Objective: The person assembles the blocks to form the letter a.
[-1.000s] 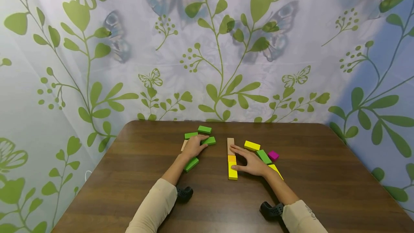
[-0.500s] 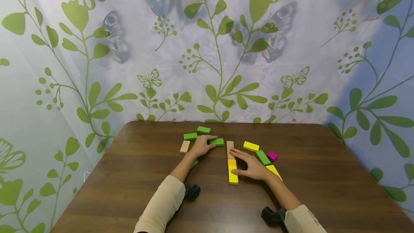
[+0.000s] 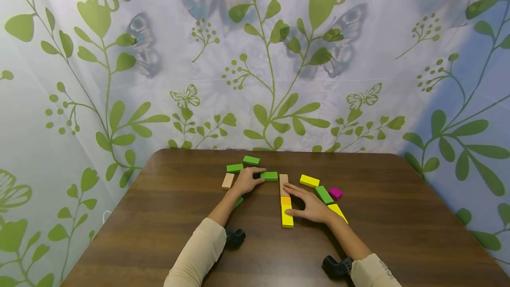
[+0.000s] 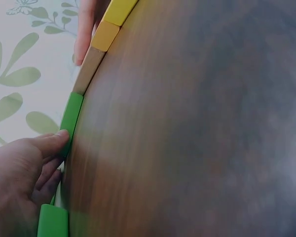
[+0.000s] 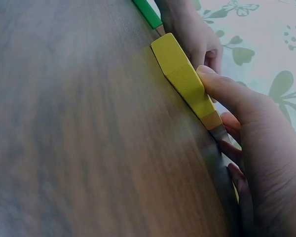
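In the head view my left hand (image 3: 246,180) pinches the left end of a green block (image 3: 269,176) lying flat on the table. The thumb (image 4: 54,142) is on its near side in the left wrist view. The block's right end meets or nearly meets a plain wooden block (image 3: 283,184). A small orange block (image 3: 285,200) and a yellow block (image 3: 287,219) continue from the wooden one in a line towards me. My right hand (image 3: 312,205) lies along this line's right side, its thumb touching the yellow block and its fingertips at the wooden one.
Left of my left hand lie a wooden block (image 3: 228,181) and several green blocks (image 3: 251,160). On the right are a yellow block (image 3: 309,180), a green block (image 3: 324,195), a magenta block (image 3: 336,193) and another yellow block (image 3: 338,212). A patterned cloth (image 3: 255,79) hangs behind the table.
My left hand has slid the green block right, up to the wooden block. The wooden, orange and yellow line has shifted slightly towards me, with my right hand still at it.
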The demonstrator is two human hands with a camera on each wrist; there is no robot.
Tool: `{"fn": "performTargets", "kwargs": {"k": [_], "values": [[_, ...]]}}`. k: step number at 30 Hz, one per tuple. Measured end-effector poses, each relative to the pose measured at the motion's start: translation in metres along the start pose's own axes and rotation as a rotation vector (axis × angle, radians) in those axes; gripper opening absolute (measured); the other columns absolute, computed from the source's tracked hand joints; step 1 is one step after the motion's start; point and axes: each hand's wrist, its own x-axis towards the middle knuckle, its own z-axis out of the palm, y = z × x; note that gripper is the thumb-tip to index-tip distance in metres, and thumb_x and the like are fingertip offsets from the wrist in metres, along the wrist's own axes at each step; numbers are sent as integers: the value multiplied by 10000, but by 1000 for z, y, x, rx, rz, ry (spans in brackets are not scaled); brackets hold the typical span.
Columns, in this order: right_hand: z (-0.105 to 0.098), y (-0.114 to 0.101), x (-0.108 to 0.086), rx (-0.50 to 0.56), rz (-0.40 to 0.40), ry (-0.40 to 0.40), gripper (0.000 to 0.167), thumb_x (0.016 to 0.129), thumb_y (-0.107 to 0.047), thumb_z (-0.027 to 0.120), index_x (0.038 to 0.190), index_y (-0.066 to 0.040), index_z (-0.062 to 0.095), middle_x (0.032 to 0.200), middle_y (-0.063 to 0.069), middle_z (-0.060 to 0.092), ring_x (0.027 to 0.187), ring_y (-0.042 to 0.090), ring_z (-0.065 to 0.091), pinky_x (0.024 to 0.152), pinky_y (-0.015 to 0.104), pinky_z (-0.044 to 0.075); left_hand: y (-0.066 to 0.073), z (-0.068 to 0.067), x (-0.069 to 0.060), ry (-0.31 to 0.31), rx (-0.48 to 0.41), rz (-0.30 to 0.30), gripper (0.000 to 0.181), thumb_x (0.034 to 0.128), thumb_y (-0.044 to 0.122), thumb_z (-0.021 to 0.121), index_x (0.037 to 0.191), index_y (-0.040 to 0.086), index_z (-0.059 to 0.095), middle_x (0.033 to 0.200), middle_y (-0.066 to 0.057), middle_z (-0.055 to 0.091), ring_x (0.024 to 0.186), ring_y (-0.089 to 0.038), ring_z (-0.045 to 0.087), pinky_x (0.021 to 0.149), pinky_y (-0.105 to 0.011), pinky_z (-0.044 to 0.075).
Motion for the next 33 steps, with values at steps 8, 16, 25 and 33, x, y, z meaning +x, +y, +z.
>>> {"fn": "performTargets", "kwargs": {"k": [8, 16, 25, 33], "values": [[0, -1, 0, -4, 15, -9, 752, 816, -526, 622, 1433, -182, 364, 1484, -21, 288, 1326, 277, 292, 992, 588, 287, 1, 4, 3, 4, 23, -21, 379, 859, 156, 663, 1229, 90, 610, 1228, -104, 581, 690, -201, 579, 773, -342, 479], [-2, -1, 0, 6, -1, -8, 738, 826, -499, 626, 1430, -160, 369, 1486, 15, 286, 1328, 280, 287, 995, 582, 287, 5, 4, 4, 9, 20, -25, 375, 858, 153, 665, 1223, 84, 613, 1221, -115, 586, 416, -77, 291, 681, -288, 437], [-3, 0, 0, 1, 6, -4, 742, 823, -510, 623, 1432, -172, 366, 1483, -4, 292, 1326, 271, 293, 997, 573, 292, 6, 4, 8, 14, 20, -27, 409, 854, 222, 674, 1231, 79, 605, 1222, -104, 587, 626, -202, 563, 737, -320, 495], [-1, 0, 1, -6, 8, -9, 766, 814, -528, 624, 1437, -171, 356, 1485, 4, 290, 1327, 276, 289, 995, 587, 282, -2, -13, 19, 198, 1, 8, 432, 828, 226, 700, 1210, 46, 610, 1168, -141, 613, 604, -205, 577, 736, -381, 500]]}}
